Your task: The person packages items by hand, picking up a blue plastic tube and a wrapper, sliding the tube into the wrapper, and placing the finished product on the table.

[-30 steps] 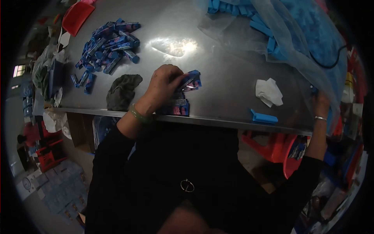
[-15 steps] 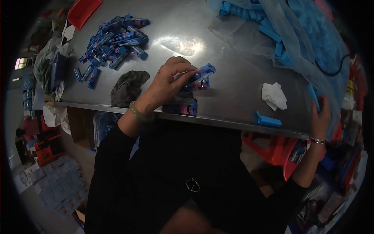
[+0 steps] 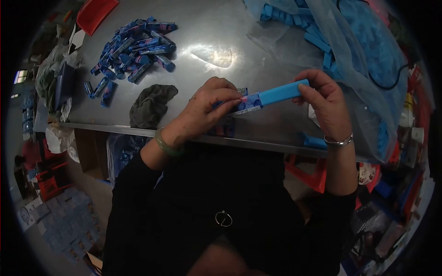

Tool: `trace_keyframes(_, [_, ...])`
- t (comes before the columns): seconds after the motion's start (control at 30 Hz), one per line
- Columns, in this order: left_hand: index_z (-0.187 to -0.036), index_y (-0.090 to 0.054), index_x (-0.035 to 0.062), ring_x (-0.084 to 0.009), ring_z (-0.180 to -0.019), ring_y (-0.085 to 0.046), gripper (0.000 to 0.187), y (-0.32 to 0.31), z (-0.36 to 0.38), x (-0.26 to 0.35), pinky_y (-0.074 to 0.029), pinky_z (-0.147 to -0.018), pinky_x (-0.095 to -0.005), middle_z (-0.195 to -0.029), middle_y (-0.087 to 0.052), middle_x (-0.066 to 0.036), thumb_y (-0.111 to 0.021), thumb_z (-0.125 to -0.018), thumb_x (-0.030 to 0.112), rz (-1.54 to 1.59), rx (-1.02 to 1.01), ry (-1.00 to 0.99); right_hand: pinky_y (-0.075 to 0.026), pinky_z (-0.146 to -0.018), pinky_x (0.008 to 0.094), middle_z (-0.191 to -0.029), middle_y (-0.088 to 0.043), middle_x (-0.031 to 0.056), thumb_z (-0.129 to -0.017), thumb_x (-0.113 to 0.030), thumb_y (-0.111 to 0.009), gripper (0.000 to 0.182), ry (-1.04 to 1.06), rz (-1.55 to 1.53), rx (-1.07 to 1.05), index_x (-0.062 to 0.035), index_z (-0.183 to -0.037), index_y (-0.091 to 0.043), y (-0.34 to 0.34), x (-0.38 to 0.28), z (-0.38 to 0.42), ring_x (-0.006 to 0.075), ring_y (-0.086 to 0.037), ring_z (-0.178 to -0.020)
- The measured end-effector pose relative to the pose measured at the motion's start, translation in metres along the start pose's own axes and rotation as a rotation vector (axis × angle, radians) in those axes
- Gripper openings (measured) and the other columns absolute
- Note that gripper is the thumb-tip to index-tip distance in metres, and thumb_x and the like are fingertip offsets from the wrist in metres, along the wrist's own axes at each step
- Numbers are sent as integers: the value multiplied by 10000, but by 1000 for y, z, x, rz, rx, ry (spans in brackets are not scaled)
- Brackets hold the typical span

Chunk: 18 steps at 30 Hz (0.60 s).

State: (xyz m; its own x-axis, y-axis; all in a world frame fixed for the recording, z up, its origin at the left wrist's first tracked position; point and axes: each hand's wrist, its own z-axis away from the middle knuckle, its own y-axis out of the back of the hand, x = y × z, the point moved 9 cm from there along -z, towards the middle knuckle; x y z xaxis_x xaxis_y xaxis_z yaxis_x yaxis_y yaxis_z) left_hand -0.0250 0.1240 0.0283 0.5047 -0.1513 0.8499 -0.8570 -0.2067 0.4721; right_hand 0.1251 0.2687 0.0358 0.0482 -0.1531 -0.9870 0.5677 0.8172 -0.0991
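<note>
Brought in from beside the plastic bag [image 3: 334, 32], the right hand [image 3: 328, 101] pinches a blue sleeve [image 3: 283, 93] by its right end, the left end meeting the printed packet [image 3: 251, 104] pinched in the left hand [image 3: 206, 105], both above the metal table [image 3: 193, 37], right of the grey cloth [image 3: 152, 106]

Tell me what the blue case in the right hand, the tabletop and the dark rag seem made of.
Blue case: probably smooth, low-sheen plastic, going by its even colour and crisp edges; coated card is possible.
Tabletop: most likely polished metal, being grey with a bright glare.
Dark rag: dull fabric, judging by its soft crumples; fibre unclear.
</note>
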Motion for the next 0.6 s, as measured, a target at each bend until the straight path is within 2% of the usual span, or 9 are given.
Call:
trace_keyframes(0.13, [-976,-679,52,-234,-931,-548,139,1,1,0,-463,-803,-345,-954,-610,-87,-620,-851,67,-27,-7,-8,-507,-706,227,-902,-642,68,-915,-139,-607,209,-29,103,-14,-7,-1076,-589,-7,-2,-4,108,-632,-792])
trace_keyframes(0.23, [-987,-679,57,-226,-906,-562,147,1,2,-2,-473,-787,-342,-956,-620,-80,-620,-852,61,-26,7,-24,-521,-752,225,-917,-636,65,-916,-111,-597,215,-49,172,-13,4,-1097,-585,-12,-3,-4,102,-631,-811])
trace_keyframes(0.3, [-1007,-675,58,-216,-871,-588,166,1,3,-5,-486,-767,-325,-969,-630,-80,-640,-845,64,26,34,5,-525,-803,223,-957,-626,62,-914,-75,-587,226,-5,139,-35,5,-1125,-579,-20,-6,-4,97,-628,-842])
trace_keyframes(0.5, [-1082,-643,50,-210,-851,-613,290,-5,6,-11,-497,-747,-300,-927,-643,-94,-710,-802,84,186,111,146,-526,-831,233,-1003,-595,36,-906,-29,-578,272,87,100,-38,-5,-1177,-569,-37,-10,-4,78,-586,-875])
trace_keyframes(0.6, [-1077,-632,50,-223,-837,-609,323,-1,8,-9,-496,-734,-308,-898,-642,-95,-729,-769,73,142,185,117,-524,-838,232,-993,-585,28,-896,-13,-586,316,138,144,-77,-4,-1210,-554,-43,-7,-3,74,-569,-871])
